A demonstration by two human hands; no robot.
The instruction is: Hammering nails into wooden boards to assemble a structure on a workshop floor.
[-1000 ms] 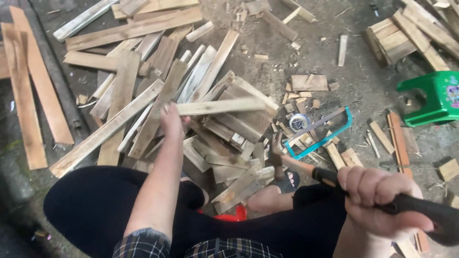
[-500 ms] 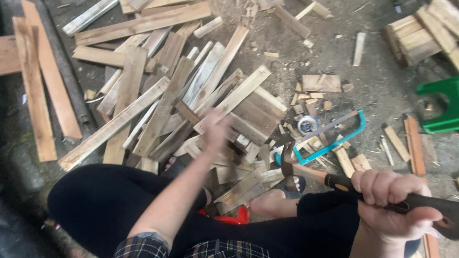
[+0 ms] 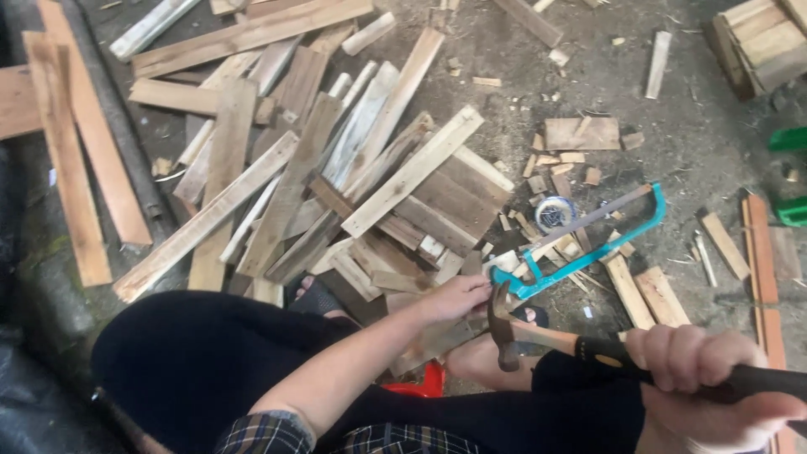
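My right hand grips the black handle of a claw hammer at the lower right. The hammer's steel head hangs just above my knee. My left hand reaches down to a short wooden piece among the scraps in front of me and rests on it with curled fingers. Whether it grips the piece is hidden. A teal-framed hacksaw lies on the ground just beyond the hammer head.
A big pile of wooden slats and planks covers the concrete ground ahead. A small tin of nails sits by the saw. Stacked wood blocks are at the top right, a green plastic object at the right edge.
My left hand let go of the long slat it held up over the pile and came down toward the scraps near my knee. The hammer stayed in my right hand.
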